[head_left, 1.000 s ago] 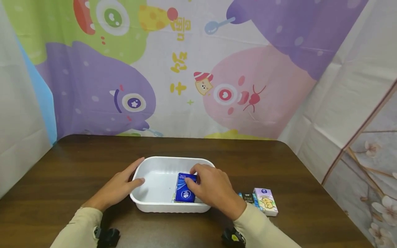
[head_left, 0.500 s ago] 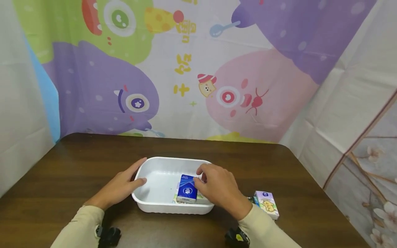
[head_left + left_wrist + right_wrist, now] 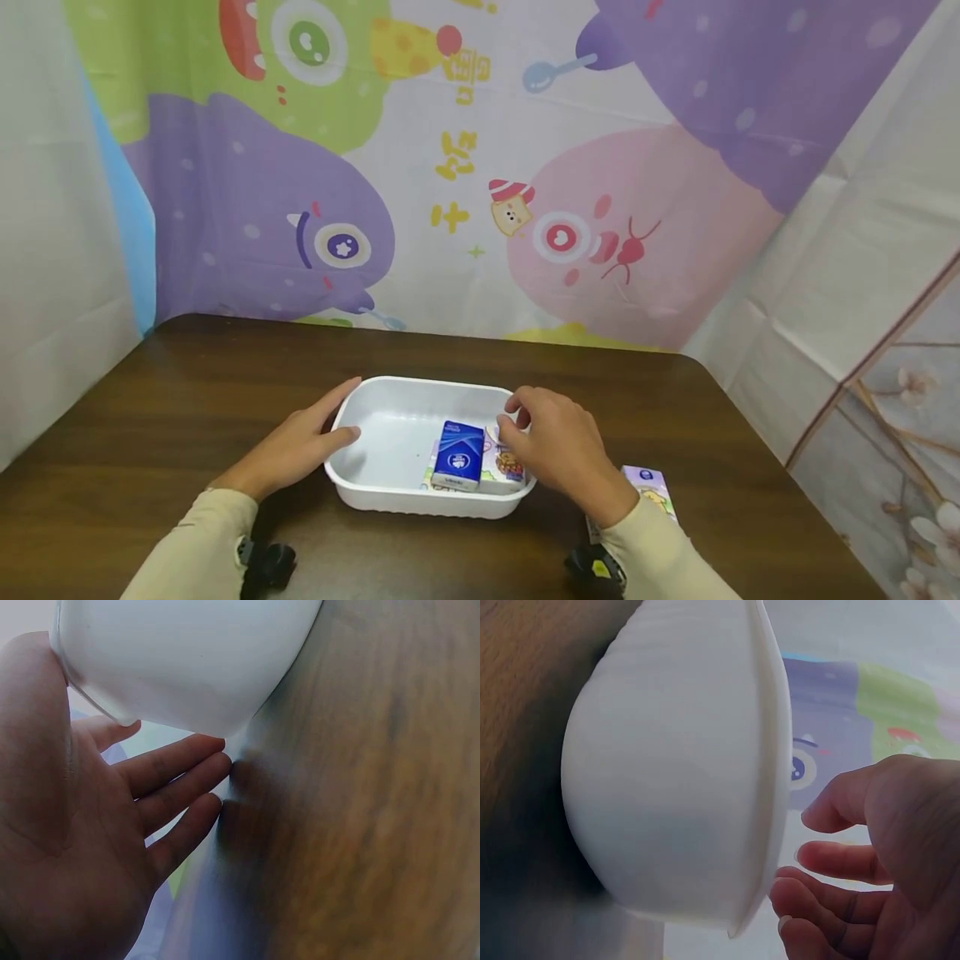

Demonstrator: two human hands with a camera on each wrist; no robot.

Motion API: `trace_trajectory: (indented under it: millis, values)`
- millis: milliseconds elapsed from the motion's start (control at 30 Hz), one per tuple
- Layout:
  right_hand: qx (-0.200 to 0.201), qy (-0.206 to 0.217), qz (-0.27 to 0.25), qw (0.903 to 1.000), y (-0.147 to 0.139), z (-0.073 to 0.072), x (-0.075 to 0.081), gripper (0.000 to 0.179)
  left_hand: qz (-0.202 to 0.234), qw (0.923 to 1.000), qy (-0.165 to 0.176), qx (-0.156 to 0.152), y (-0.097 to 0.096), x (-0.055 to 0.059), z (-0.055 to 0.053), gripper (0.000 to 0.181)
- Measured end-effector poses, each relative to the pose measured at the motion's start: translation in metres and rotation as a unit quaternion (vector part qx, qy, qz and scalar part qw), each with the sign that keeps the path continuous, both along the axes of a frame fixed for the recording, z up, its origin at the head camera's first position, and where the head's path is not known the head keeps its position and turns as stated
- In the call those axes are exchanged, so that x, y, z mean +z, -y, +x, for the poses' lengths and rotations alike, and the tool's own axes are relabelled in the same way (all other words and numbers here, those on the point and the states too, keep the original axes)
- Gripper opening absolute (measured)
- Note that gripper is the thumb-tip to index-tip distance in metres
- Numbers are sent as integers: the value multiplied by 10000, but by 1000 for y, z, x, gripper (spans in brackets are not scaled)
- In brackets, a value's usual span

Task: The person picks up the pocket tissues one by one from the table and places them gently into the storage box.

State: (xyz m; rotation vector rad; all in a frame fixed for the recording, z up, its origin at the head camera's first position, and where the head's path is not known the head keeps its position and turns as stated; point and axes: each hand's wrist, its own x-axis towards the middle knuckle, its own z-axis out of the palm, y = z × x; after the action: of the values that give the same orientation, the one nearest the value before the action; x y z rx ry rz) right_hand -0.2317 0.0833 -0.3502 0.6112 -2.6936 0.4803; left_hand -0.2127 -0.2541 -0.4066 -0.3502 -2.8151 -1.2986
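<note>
A white plastic tub (image 3: pixel 390 492) stands on the table. My left hand (image 3: pixel 300 446) holds its left end, the thumb over the rim and the fingers along the outside. In the left wrist view the fingertips (image 3: pixel 210 804) reach down near the tabletop. Inside the tub, at the right, a blue tissue pack (image 3: pixel 459 454) lies slightly tilted over packs with cartoon prints. One cartoon-print tissue pack (image 3: pixel 504 462) shows beside it. My right hand (image 3: pixel 558 442) hovers at the tub's right rim with loosely bent fingers and nothing between them, as the right wrist view confirms.
Right of the tub, a lilac tissue pack (image 3: pixel 648 487) with a yellow cartoon figure lies on the dark wooden table (image 3: pixel 247 367), partly hidden by the right forearm. A printed cloth (image 3: pixel 442 275) hangs behind the table's far edge.
The right hand has let go of the blue tissue pack and moved right to the tub's rim. The pack rests in the tub. The left hand keeps its place on the tub.
</note>
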Motion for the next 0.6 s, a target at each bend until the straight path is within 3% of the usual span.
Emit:
trace_trajectory:
  millis: [333, 600]
  values:
    - [-395, 276, 33, 9988, -17, -5, 2, 13, -13, 10000, -7, 62, 1, 0, 0, 70]
    - [-595, 756, 484, 9942, -34, -9, 4, 15, -3, 10000, 64, 60, 1, -1, -1, 70]
